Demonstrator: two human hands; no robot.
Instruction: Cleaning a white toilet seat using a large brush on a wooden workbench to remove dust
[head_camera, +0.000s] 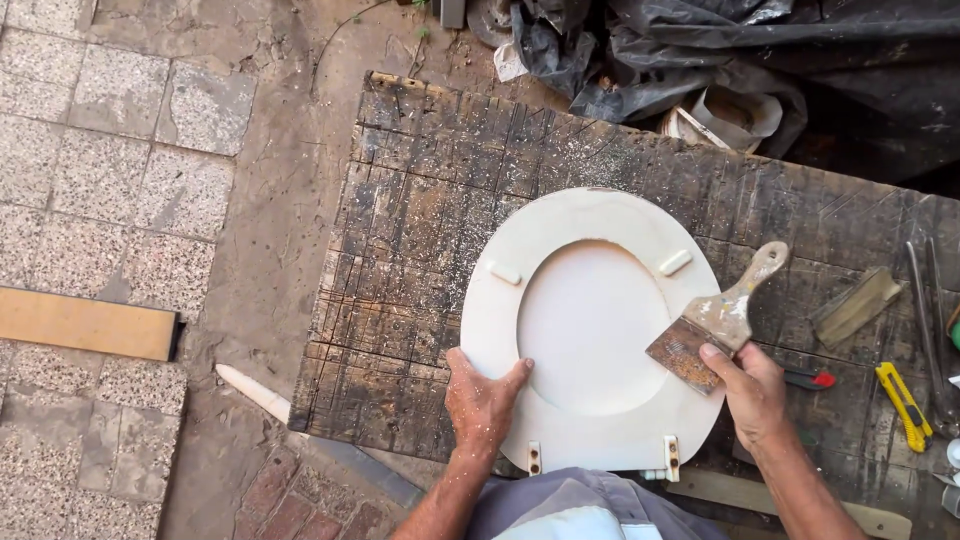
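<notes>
Outside on stone paving stands an old dark wooden worktop (420, 230), scratched and dusty with white specks. A cream toilet seat (590, 330) lies flat near the worktop's front edge. The left hand (482, 400) presses on the seat's front left rim, fingers spread open. The right hand (755, 392) has its fingers closed around a wide paintbrush (715, 325), bristles touching the seat's right side. A yellow knife (905, 405) and a red-tipped pen (810, 379) lie by the right edge. Black plastic sheeting (760, 60) is heaped past the back edge.

Head camera looks straight down, close.
</notes>
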